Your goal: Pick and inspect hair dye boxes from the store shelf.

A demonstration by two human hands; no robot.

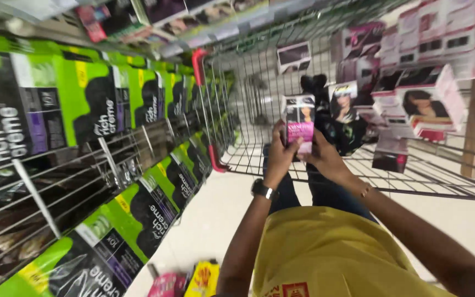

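A: Nearest to us we see the yellow shirt (pixel 325 247), and low at the floor two packets (pixel 185 283), one pink, one yellow, partly cut off by the frame.

B: Then our arms go up. The left hand (pixel 279 154), with a watch (pixel 264 190) at the wrist, grasps the box (pixel 299 122) along its left edge. The right hand (pixel 323 155) closes on its lower right side. So both hands are wrapped on it, held upright in front of us, above the cart's near edge.

A: How would we judge it to handle?

B: A small pink and white carton. We would call it light and fairly stiff, though thin card dents if squeezed. It looks glossy, so a little slippery. Gripping the long side edges, as we do now, seems safest.

A: And the containers?

B: The wire cart (pixel 259 82) just beyond the box holds a few more boxes of the same sort, one dark (pixel 347 110), several pink (pixel 430 102), lying loosely toward its right side. The far end looks bare.

A: On our left, wire shelves (pixel 56 181) hold rows of green boxes (pixel 89 104), standing face out and close together. Further shelves above are too blurred for us to read.
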